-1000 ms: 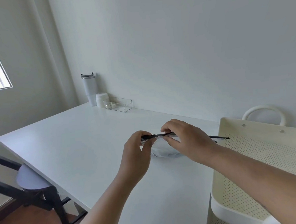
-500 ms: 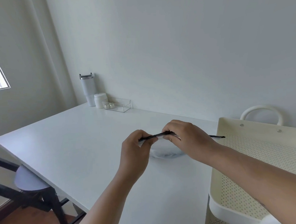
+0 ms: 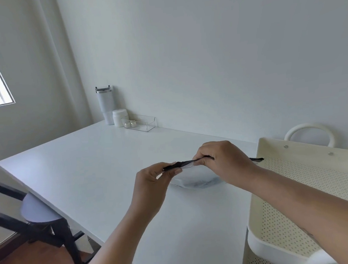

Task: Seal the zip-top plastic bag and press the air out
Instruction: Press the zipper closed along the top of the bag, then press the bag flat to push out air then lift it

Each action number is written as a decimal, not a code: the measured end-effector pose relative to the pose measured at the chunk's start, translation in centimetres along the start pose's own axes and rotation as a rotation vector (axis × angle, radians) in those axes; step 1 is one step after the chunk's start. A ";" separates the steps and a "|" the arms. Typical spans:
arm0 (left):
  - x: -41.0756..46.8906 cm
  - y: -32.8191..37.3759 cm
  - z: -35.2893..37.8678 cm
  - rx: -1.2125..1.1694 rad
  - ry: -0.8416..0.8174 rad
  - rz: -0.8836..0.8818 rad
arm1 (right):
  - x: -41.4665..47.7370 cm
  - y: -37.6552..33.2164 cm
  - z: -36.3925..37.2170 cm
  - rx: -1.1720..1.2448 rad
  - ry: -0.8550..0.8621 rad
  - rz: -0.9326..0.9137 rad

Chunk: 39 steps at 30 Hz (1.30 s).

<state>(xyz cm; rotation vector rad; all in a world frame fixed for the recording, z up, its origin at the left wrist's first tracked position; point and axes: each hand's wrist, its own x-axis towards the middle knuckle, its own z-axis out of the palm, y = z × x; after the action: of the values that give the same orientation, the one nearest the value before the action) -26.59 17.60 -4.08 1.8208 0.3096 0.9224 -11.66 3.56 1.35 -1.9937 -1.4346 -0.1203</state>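
Above the white table [image 3: 90, 166], the left hand [image 3: 151, 181] and right hand [image 3: 221, 161] pinch the zip-top bag's [image 3: 198, 182] black zipper strip [image 3: 188, 163], apparently pressing it closed while the pouch hangs free.

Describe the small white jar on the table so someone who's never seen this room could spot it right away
Follow the white table to its far left corner by the wall. Three things stand there in a row: a tall tumbler, the jar, then a clear tray. The jar is the short, squat, opaque white one in the middle, touching or nearly touching both.
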 end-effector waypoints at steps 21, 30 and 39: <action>0.6 -6.4 -0.1 0.897 -0.488 -0.020 | -1.7 1.3 -2.3 -0.206 -0.470 0.128; -2.0 -4.5 -0.6 1.138 -0.270 0.166 | -1.7 3.3 -1.3 -0.443 -0.625 0.273; 2.4 -6.3 0.2 1.006 -0.410 -0.088 | 1.0 -0.5 6.6 -0.311 -0.358 0.254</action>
<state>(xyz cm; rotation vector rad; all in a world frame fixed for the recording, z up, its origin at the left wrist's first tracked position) -23.53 21.64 -8.53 2.8154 0.6593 0.2848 -13.70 8.16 -3.05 -2.5368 -1.4257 0.1411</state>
